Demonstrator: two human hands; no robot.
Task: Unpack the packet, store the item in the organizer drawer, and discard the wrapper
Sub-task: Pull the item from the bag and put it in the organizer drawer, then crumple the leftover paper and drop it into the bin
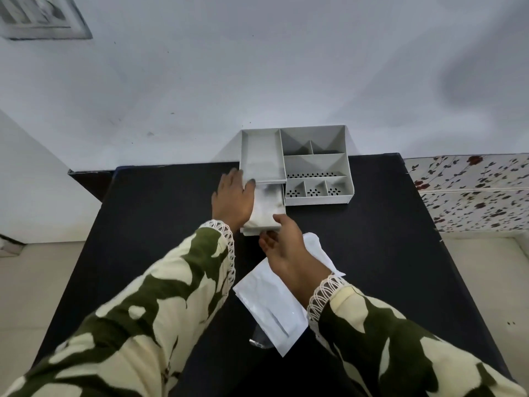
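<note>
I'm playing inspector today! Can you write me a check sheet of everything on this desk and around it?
Surface: black table, pushed against a white wall.
Job's things: grey organizer at the table's far edge; its drawer is pulled out with a whitish item inside. White wrapper lies flat on the table, nearer the person.
Clutter: a small clear scrap beside the wrapper's near corner.
Grippers: left hand rests on the drawer's left side; right hand is at the drawer's front edge, above the wrapper.
Cables: nothing seen.
Surroundings: floral-patterned surface to the right, vent on the wall upper left, pale floor.
</note>
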